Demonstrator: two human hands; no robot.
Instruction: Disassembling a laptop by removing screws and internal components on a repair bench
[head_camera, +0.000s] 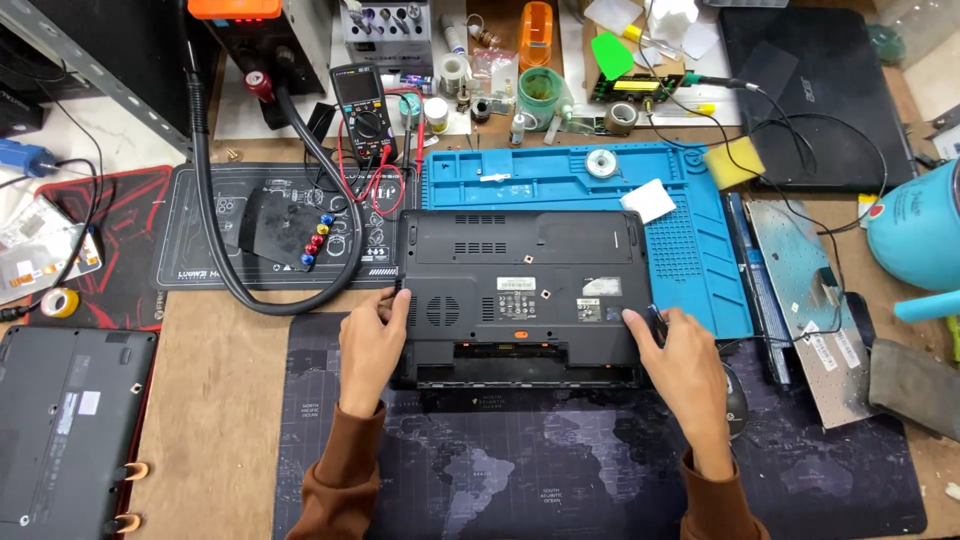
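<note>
A black laptop (520, 295) lies upside down at the centre of the frame, its underside facing up, with its near edge on a dark desk mat (560, 470) printed with a world map and its far edge just below a blue silicone work mat (690, 240). The left hand (372, 345) rests against the laptop's left edge, fingers held close together and curled onto the casing near the round vent grille. The right hand (685, 355) sits at the lower right corner of the laptop, fingers pressed together and laid over the casing edge; whether it pinches anything small there I cannot tell. Both wrists come out of brown sleeves at the bottom of the frame. At the upper centre a multimeter (363, 115) with red leads stands beside a thick black hose (215, 240) that loops down the left. A second dark laptop (65, 430) lies at the lower left, and a teal cup (915, 225) stands at the right edge.
</note>
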